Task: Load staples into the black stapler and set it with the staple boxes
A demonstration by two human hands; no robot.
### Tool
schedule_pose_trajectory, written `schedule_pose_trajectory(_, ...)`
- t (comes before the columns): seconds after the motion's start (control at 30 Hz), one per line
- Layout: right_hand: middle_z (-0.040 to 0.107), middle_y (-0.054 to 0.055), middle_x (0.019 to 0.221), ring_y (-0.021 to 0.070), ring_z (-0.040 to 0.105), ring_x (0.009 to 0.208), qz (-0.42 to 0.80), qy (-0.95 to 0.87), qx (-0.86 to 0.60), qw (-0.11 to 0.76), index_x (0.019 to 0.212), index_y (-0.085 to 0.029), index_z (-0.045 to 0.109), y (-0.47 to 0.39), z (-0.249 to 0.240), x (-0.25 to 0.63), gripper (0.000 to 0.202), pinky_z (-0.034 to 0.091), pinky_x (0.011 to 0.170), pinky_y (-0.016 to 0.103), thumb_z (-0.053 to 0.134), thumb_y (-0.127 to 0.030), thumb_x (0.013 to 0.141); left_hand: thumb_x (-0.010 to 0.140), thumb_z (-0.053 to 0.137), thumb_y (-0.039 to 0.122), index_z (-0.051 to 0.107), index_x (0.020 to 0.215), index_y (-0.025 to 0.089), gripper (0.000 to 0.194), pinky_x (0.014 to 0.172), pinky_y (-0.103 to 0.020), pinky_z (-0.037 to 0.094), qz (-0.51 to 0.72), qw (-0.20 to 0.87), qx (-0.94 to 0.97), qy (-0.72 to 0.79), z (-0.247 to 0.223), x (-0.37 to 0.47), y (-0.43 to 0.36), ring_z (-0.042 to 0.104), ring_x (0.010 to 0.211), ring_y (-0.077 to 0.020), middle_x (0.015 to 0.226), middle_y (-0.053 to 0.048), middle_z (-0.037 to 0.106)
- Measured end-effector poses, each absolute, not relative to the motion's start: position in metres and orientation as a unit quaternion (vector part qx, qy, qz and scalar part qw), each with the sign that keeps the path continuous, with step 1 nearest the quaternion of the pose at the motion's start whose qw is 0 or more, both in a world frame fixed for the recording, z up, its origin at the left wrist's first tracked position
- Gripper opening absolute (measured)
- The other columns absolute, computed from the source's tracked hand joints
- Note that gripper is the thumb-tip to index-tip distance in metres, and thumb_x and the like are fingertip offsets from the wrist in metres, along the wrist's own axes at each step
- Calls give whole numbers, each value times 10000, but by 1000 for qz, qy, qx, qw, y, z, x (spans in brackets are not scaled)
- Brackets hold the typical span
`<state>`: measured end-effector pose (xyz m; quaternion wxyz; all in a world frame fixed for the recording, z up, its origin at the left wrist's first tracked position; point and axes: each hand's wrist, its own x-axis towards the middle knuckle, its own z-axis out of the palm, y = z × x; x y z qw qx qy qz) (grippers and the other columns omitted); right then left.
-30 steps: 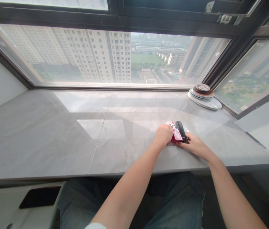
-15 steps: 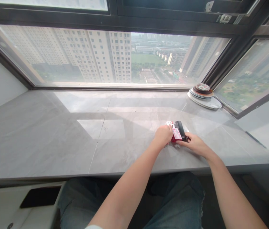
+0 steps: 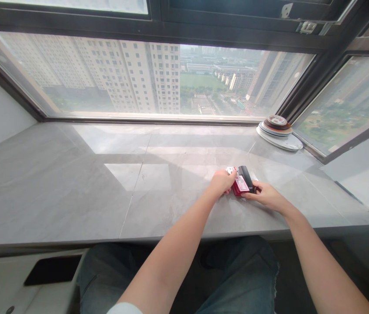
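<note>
A small red-and-white pack (image 3: 241, 185) lies on the grey ledge (image 3: 73, 205), right of its middle. Against its right side sits a black block-like object (image 3: 246, 175), whose kind I cannot make out. My left hand (image 3: 223, 182) is closed at the pack's upper left, its thumb and forefinger pinching a small white-and-red card-like piece (image 3: 230, 169). On the other side my right hand (image 3: 269, 198) is curled, thumb at the near edge of the pack and fingers against the black object. Some fingertips of both hands are hidden.
A stack of round plates or discs (image 3: 278, 128) stands in the far right corner by the window frame (image 3: 152, 120). Below the ledge at lower left is a pale surface with a dark rectangular panel (image 3: 52, 269). A white wall (image 3: 364, 174) borders the right.
My left hand has shifted slightly left, drawing the pinched piece a little away, so more of the pack's red left side shows. My right hand has stayed almost still.
</note>
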<state>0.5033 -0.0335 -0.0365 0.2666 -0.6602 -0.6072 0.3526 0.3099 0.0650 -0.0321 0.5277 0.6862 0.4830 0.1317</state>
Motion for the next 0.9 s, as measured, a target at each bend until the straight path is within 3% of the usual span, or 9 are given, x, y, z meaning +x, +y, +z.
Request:
schedule_pose_trajectory(0.2,748,78,1084,288,696,929,366,-606,-644,291,1238,-212,685,-39,-36,503,723,558,772,345,862,-620,668,1037,199,703,664,996,104,759,488,-277,510,145,549,673,474,-22,301,52,665,509,-198,700,-121,720)
schedule_pose_trajectory(0.3,692,28,943,212,642,720,277,-586,-689,324,1446,-243,540,-62,-28,502,893,544,682,330,866,-590,690,1062,221,636,634,1022,126,658,503,-257,511,151,538,682,472,-15,273,34,658,485,-167,717,-88,718)
schedule_pose_trajectory(0.37,615,-10,820,179,567,623,197,-554,-718,373,1474,-252,499,-81,-20,486,832,517,630,323,804,-593,779,1059,345,569,624,1056,162,494,542,-259,520,161,514,696,474,-11,237,19,657,493,-154,751,-54,722)
schedule_pose_trajectory(0.47,623,21,795,214,607,681,229,-564,-677,414,1385,-268,577,-100,-11,430,526,535,654,344,590,-585,965,1053,408,457,643,1078,224,332,754,-301,561,203,446,724,485,-11,162,-3,726,750,-187,883,-43,746)
schedule_pose_trajectory(0.57,700,60,1232,299,654,1137,259,-659,-619,340,1424,-361,582,-93,-12,354,477,565,917,419,560,-560,991,1058,361,381,652,1229,284,352,991,-352,534,266,206,778,530,-20,89,-19,666,1166,-225,1261,-47,718)
schedule_pose_trajectory(0.63,526,21,1553,318,439,1456,229,-723,-591,276,1570,-386,434,-79,-19,314,578,442,1137,495,512,-535,1017,1052,385,383,571,1429,297,428,1179,-418,408,227,91,805,541,-30,56,-28,484,1433,-254,1519,-37,568)
schedule_pose_trajectory(0.73,271,-13,1709,314,150,1596,136,-769,-600,174,1659,-371,267,-60,-38,283,644,159,1273,589,430,-520,1053,1054,402,438,379,1610,298,573,1277,-507,236,150,3,825,546,-44,35,-38,241,1584,-286,1681,-22,350)
schedule_pose_trajectory(0.8,192,-27,1727,303,93,1606,78,-771,-616,144,1667,-376,238,-55,-50,276,620,88,1277,600,371,-501,1075,1063,379,470,315,1641,303,605,1284,-529,204,127,-16,824,552,-50,34,-42,193,1599,-290,1704,-17,289)
schedule_pose_trajectory(0.9,152,-43,1731,303,95,1606,37,-765,-629,136,1672,-390,202,-56,-61,272,607,76,1269,614,326,-488,1086,1073,344,496,298,1648,298,610,1289,-516,199,124,-21,822,556,-51,37,-43,182,1603,-279,1716,-12,250)
